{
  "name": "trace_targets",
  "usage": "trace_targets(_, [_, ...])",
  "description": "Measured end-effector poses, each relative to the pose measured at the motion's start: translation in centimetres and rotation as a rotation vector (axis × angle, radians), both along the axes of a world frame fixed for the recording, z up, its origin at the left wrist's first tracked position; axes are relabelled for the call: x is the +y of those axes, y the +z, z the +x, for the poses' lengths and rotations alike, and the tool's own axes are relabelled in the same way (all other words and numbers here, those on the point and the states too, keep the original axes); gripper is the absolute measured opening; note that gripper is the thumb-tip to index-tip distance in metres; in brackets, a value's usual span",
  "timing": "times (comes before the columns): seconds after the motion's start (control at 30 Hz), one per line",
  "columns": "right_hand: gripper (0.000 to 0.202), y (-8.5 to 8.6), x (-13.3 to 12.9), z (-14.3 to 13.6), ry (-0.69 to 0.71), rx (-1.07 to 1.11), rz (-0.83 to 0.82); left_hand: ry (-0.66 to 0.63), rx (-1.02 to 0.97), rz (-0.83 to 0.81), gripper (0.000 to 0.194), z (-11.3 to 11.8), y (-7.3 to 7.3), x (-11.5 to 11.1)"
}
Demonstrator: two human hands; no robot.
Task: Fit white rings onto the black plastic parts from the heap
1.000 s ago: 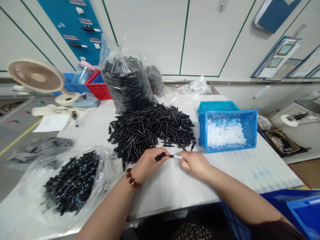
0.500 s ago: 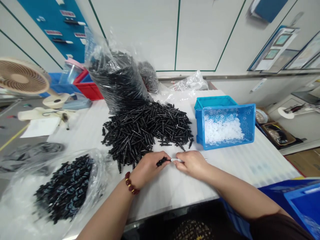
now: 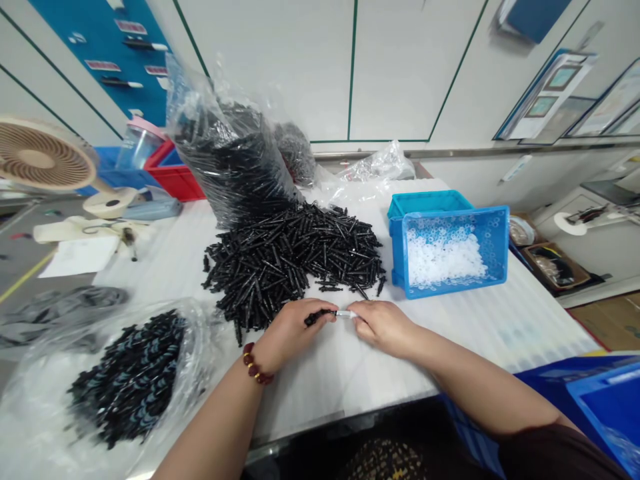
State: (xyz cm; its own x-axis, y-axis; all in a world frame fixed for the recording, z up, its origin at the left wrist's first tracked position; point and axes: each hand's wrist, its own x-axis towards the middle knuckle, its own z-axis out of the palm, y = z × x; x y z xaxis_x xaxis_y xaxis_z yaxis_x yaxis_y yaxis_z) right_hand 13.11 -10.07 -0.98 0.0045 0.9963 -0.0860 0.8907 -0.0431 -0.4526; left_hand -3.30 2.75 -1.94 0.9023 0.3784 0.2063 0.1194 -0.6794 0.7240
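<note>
My left hand (image 3: pixel 296 328) is closed around a slim black plastic part (image 3: pixel 318 316), whose end points right. Between the fingers of my right hand (image 3: pixel 383 327) is a white and clear slender rod-like tool (image 3: pixel 345 314). Its tip meets the end of the black part, though whether it goes inside cannot be seen. Just beyond both hands lies a heap of similar black parts (image 3: pixel 270 267). To the right, a tilted blue bin (image 3: pixel 457 292) holds many small white rings (image 3: pixel 443 257).
A tall clear bag of black parts (image 3: pixel 240 157) stands behind the heap. At the left, an opened plastic bag holds black parts with grey-blue bands (image 3: pixel 135 373). A beige fan (image 3: pixel 43 153) and a red bin (image 3: pixel 183 183) sit at the back left.
My left hand has shifted slightly left and up with the black part. My hands are a little farther apart, and more of the white tool shows between them.
</note>
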Motion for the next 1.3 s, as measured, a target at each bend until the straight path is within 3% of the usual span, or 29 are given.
trace_targets(0.43, [0.011, -0.4, 0.2, 0.1, -0.051, -0.034, -0.003, 0.0, -0.017, 0.005, 0.017, -0.1, 0.3, 0.0])
trace_targets(0.73, [0.033, -0.5, 0.1, -0.2, -0.142, -0.168, -0.007, -0.053, -0.074, 0.039, 0.019, 0.0, 0.1, -0.6])
trace_targets(0.97, [0.038, -0.6, 0.2, -0.4, -0.204, -0.221, -0.04, -0.059, -0.063, -0.009, 0.018, 0.0, 0.0, -0.6])
trace_targets(1.07, [0.035, -0.4, 0.3, -0.5, -0.224, -0.225, -0.062, -0.039, -0.055, -0.097, 0.015, 0.0, 0.2, -0.5])
trace_targets(1.13, [0.033, -0.2, 0.3, -0.4, -0.24, -0.207, -0.068, 0.053, -0.066, -0.216, 0.012, -0.1, 0.4, -0.3])
trace_targets(1.3, [0.021, 0.2, 0.3, -0.1, -0.215, -0.11, -0.035, 0.436, -0.359, -0.83, 0.028, -0.6, 1.5, 1.0])
